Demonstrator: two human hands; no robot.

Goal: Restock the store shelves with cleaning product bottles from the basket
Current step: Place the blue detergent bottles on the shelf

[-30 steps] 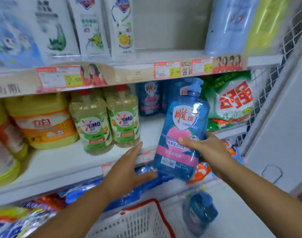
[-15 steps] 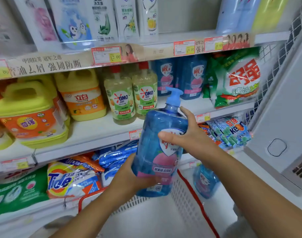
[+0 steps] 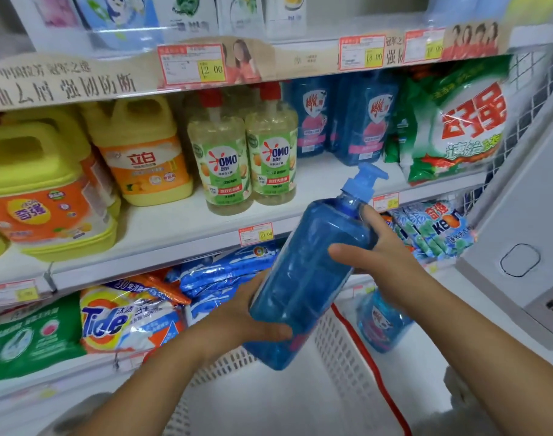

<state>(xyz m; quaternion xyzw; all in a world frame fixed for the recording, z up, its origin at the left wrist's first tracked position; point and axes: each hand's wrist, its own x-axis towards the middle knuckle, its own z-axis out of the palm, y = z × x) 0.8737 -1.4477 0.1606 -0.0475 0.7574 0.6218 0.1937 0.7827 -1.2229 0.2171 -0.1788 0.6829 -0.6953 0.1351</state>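
I am facing a shop's shelving packed with cleaning goods, and I am taking its white middle shelf [image 3: 174, 228] as my landmark. Along that shelf, from its left end rightward, yellow jugs [image 3: 140, 152] with orange labels are standing. Next to them are two pale OMO bottles [image 3: 218, 165] with red caps, side by side. Further right, two dark blue bottles [image 3: 366, 121] are sitting towards the back, and a green and white detergent bag [image 3: 457, 121] is leaning at the right end. Under the shelf, a Tide bag [image 3: 124, 316] and blue packets are lying on the next level down.

In front of the shelf's right half, and lower than its front edge, both hands are holding a blue pump bottle [image 3: 312, 272]. It is tilting, with its pump pointing up and to the right, just short of the shelf edge. The left hand [image 3: 246, 316] is grasping the bottle's base, with the thumb across the near face. The right hand [image 3: 385, 256] is gripping the upper body, with the thumb in front and the fingers wrapping round the shoulder.

Well below the shelf, a white perforated basket [image 3: 334, 341] with a red rim is sitting beneath the held bottle. Another blue bottle [image 3: 382, 319] is sitting just outside the basket's right wall.
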